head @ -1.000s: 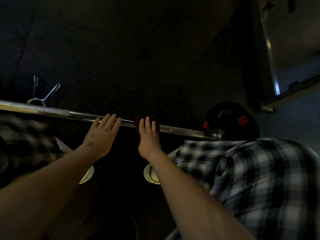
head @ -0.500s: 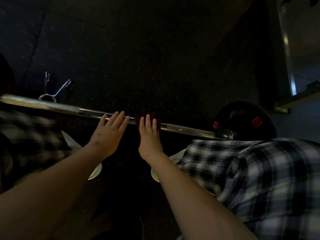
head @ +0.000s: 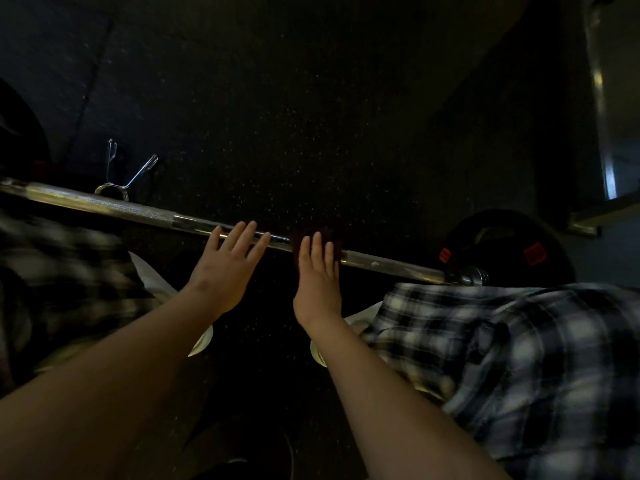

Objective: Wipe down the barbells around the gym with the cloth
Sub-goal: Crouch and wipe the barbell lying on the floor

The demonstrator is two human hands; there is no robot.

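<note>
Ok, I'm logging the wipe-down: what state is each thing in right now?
barbell: horizontal, low over the floor.
cloth: on the barbell, under the right hand.
right hand: fingers straight, pressing the cloth.
left hand: fingers straight, resting on bare barbell.
weight plate: loaded on the barbell's end.
spring collar: off the barbell, on the floor.

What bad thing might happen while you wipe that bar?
The barbell might roll: the left hand and right hand seem only to press flat on it, neither curled round. The cloth, pinned just under the right hand, may slip off. The spring clip lying loose on the floor beyond the bar is something to step on.
</note>
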